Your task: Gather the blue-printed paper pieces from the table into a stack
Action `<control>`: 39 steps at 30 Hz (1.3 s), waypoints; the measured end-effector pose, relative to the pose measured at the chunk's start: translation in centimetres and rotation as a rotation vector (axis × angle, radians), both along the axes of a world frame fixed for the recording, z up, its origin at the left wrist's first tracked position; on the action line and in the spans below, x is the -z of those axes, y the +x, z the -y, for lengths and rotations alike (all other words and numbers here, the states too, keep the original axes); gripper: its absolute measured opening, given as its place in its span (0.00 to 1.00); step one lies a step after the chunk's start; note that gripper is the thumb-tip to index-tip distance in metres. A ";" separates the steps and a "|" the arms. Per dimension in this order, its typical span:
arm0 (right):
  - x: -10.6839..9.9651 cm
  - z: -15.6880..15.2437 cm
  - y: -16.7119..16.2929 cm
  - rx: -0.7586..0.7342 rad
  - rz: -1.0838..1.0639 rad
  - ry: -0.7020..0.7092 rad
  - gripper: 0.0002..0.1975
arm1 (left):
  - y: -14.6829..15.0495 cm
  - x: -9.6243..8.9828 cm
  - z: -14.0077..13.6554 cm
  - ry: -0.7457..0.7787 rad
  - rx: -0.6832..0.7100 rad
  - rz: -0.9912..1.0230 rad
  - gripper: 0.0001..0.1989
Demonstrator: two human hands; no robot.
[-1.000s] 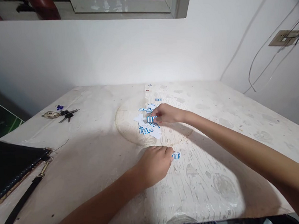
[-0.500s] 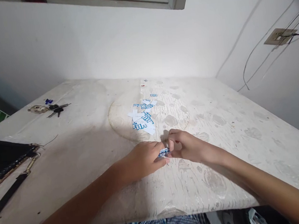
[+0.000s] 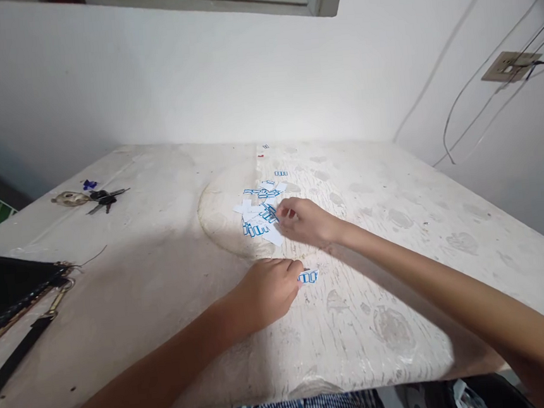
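Note:
Low over the near middle of the table, my left hand (image 3: 274,289) is closed on white paper slips (image 3: 309,277) printed with blue outlines; their ends stick out past the fingertips. How many slips it holds I cannot tell. My right hand (image 3: 304,219) reaches to the right edge of a loose pile of similar paper slips (image 3: 271,234). Its fingers are curled, with the fingertips at the pile, and whether they pinch a slip is not clear. Some slips in the pile lie printed side up, others show plain white.
One blue-printed slip (image 3: 281,173) lies apart behind the pile. Keys (image 3: 104,197) and a small blue object (image 3: 90,184) are at the far left. A black bag (image 3: 17,293) with a strap covers the left edge. A wall socket (image 3: 510,67) with cables is on the right.
My right hand has left the slips at my left hand and moved forward and left to the pile. My left hand stays in place, still gripping its slips.

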State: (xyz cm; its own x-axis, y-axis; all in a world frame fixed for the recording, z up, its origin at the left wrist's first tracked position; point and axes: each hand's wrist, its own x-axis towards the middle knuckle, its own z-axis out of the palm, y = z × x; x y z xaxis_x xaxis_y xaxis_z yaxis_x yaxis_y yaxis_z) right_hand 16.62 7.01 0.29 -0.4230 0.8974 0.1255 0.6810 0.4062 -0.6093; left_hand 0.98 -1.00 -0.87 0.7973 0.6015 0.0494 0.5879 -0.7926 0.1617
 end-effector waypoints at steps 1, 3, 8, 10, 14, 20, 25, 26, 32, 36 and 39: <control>0.1 -1.0 -0.6 0.014 0.030 0.010 0.10 | 0.0 0.0 0.0 0.001 -0.003 -0.008 0.08; 0.3 -2.6 -1.7 0.025 0.060 0.006 0.14 | 0.0 0.0 0.0 0.000 -0.013 -0.022 0.08; 0.3 -4.1 -3.0 0.071 0.070 -0.051 0.25 | 0.0 0.2 0.1 -0.003 -0.030 -0.032 0.07; 0.4 -4.2 -3.2 0.091 0.035 -0.076 0.29 | 0.0 0.3 0.1 -0.005 -0.035 -0.032 0.06; 0.5 -4.4 -2.7 0.101 -0.100 -0.119 0.26 | 0.0 0.2 0.1 0.003 -0.037 -0.028 0.05; -0.1 -3.5 0.5 0.106 -0.302 -0.173 0.15 | -0.1 0.4 0.1 0.010 -0.034 -0.026 0.05; -0.5 -0.6 3.7 0.195 -0.510 -0.219 0.14 | -0.2 0.6 -0.1 -0.004 -0.035 0.005 0.06; -0.5 0.2 4.1 0.210 -0.566 -0.238 0.14 | -0.2 0.6 -0.1 -0.011 -0.037 0.016 0.06; -0.8 4.7 4.3 0.144 -0.797 -0.349 0.15 | -0.3 0.4 -0.4 -0.101 -0.064 0.088 0.06; -1.1 6.7 3.7 0.102 -0.840 -0.417 0.12 | -0.3 0.4 -0.5 -0.176 -0.070 0.147 0.05; -0.8 7.5 3.7 0.103 -0.853 -0.424 0.12 | -0.2 0.2 -0.5 -0.225 -0.094 0.156 0.04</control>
State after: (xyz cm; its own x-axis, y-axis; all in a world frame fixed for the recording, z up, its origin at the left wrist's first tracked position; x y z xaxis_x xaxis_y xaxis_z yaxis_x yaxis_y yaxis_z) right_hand 20.28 -0.46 1.12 -0.2561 0.9666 0.0107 -0.0399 0.0005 -0.9992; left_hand 0.79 -0.45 -1.05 0.7311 0.6819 0.0243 0.6111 -0.6702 0.4212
